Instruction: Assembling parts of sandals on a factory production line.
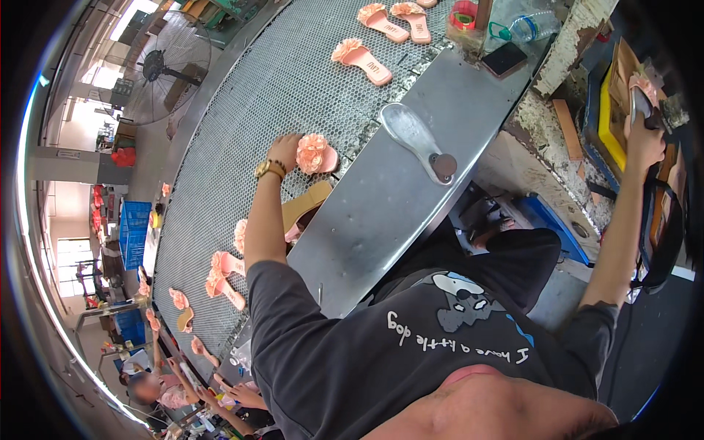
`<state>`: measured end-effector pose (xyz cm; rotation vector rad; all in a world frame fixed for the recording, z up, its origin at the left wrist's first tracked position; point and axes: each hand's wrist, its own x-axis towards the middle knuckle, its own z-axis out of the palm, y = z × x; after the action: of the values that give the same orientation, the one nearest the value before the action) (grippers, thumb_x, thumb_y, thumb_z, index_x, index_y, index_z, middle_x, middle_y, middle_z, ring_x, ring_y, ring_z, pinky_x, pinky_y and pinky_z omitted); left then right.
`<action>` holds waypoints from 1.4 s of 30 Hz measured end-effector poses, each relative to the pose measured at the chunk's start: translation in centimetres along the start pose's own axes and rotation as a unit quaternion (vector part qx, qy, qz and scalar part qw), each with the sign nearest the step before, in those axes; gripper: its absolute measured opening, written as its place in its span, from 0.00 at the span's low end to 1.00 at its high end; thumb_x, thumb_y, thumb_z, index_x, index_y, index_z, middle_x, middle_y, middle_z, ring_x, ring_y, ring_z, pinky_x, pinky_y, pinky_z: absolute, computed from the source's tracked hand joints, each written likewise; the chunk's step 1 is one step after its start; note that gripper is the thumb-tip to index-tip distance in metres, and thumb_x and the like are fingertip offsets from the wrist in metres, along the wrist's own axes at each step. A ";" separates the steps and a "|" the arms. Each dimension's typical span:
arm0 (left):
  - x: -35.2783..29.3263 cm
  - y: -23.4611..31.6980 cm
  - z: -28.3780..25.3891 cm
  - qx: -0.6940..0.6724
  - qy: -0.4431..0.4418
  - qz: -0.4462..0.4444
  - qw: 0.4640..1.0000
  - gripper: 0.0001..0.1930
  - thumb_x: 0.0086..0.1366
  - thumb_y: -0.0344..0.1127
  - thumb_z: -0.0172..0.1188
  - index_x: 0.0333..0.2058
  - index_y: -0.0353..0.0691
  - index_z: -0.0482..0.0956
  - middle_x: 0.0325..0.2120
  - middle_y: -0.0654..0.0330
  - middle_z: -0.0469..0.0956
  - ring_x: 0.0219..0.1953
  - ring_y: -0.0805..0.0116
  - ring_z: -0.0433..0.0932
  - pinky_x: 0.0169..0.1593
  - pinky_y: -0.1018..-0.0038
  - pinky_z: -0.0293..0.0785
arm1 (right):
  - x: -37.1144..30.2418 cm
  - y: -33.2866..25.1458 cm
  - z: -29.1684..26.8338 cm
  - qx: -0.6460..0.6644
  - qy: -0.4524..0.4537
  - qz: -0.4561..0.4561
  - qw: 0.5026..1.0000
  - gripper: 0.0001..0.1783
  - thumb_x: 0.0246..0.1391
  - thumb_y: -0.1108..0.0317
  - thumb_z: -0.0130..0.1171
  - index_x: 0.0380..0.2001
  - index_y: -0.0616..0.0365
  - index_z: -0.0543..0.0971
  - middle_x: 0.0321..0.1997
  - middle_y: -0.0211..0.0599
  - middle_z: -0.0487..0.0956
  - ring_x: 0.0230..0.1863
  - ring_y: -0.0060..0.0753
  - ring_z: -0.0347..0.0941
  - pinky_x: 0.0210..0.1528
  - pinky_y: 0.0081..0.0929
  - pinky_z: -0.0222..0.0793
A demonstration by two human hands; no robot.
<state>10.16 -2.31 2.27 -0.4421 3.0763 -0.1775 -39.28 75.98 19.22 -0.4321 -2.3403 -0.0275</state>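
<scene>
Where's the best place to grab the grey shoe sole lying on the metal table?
Probably the narrow waist of the grey shoe sole, fingers pinching across its width from above. It lies flat and alone on the metal table, and the waist is its slimmest part.

A: What is the conveyor belt [293, 73] made of?

B: Open metal mesh, grey and dull, rough to look at. The desk [411, 191] at its four o'clock side is sheet metal, smooth, with a soft brushed sheen.

A: And the sandal [317, 155] under the left hand [284, 150]?

B: Pink, with a ruffled cloth flower, matt. The wristwatch [268, 169] is gold-coloured metal, glossy.

A: The grey shoe sole [416, 139] on the desk?

B: Smooth, matt, metal or plastic, I cannot tell which.

A: At two o'clock?

B: A clear plastic bottle [529, 26], glossy, and a column [579, 37] with rough, flaking paint. The right hand [645, 143] rests on something with a yellow frame [610, 117]; its material is unclear.
</scene>
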 end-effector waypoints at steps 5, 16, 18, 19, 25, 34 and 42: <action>-2.5 8.6 -10.2 0.022 -0.097 -0.115 0.988 0.17 0.62 0.38 0.63 0.50 0.45 0.81 0.51 0.56 0.78 0.57 0.45 0.74 0.57 0.53 0.71 | -1.2 4.2 -0.1 0.296 0.010 -0.005 0.955 0.33 0.53 0.44 0.65 0.56 0.54 0.80 0.54 0.47 0.83 0.56 0.51 0.80 0.59 0.40 0.73; -11.8 32.3 -15.0 -0.886 -0.120 -0.111 0.435 0.21 0.72 0.37 0.57 0.58 0.30 0.69 0.53 0.45 0.80 0.40 0.61 0.86 0.39 0.64 0.85 | -26.7 -10.2 -25.1 0.704 -0.279 0.173 0.629 0.11 0.59 0.74 0.58 0.43 0.63 0.83 0.46 0.38 0.83 0.43 0.30 0.78 0.48 0.33 0.73; -12.7 35.9 -12.8 -0.920 -0.119 -0.112 0.356 0.22 0.72 0.39 0.57 0.58 0.30 0.69 0.53 0.46 0.80 0.45 0.59 0.84 0.46 0.62 0.84 | -33.4 -12.1 -27.8 0.696 -0.336 -0.060 0.632 0.11 0.57 0.78 0.61 0.43 0.66 0.82 0.46 0.36 0.83 0.47 0.26 0.79 0.54 0.28 0.74; -12.9 36.0 -10.3 -0.922 -0.084 -0.114 0.361 0.23 0.73 0.39 0.55 0.60 0.30 0.68 0.52 0.46 0.80 0.50 0.58 0.83 0.52 0.61 0.82 | -36.2 -12.2 -27.8 0.703 -0.405 -0.092 0.577 0.14 0.55 0.77 0.64 0.46 0.64 0.82 0.50 0.38 0.84 0.52 0.24 0.79 0.56 0.28 0.74; -12.4 26.5 -8.0 -0.908 0.106 -0.341 0.218 0.33 0.76 0.54 0.35 0.58 0.28 0.71 0.51 0.44 0.79 0.51 0.52 0.80 0.56 0.56 0.78 | -39.6 -8.8 -30.3 0.646 -0.625 -0.203 0.389 0.14 0.57 0.78 0.62 0.48 0.66 0.80 0.54 0.43 0.83 0.66 0.37 0.74 0.67 0.34 0.66; -11.0 41.7 -13.5 -0.921 0.025 -0.203 0.331 0.21 0.77 0.44 0.47 0.56 0.32 0.73 0.48 0.50 0.81 0.48 0.67 0.80 0.56 0.67 0.76 | -40.5 -8.1 -27.9 0.698 -0.395 -0.154 0.577 0.24 0.51 0.74 0.67 0.52 0.67 0.75 0.54 0.48 0.76 0.56 0.51 0.75 0.60 0.40 0.70; -9.3 47.8 -18.7 -0.915 -0.037 0.059 0.397 0.41 0.71 0.29 0.53 0.75 0.37 0.39 0.71 0.49 0.58 0.69 0.62 0.62 0.68 0.65 0.63 | -36.2 -0.2 -23.4 0.664 -0.558 0.017 0.498 0.29 0.53 0.55 0.70 0.51 0.65 0.76 0.37 0.33 0.78 0.39 0.26 0.76 0.41 0.28 0.73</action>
<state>4.95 47.92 15.33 -0.0429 1.5025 2.9507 0.56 61.61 11.46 0.5173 -2.4331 2.5589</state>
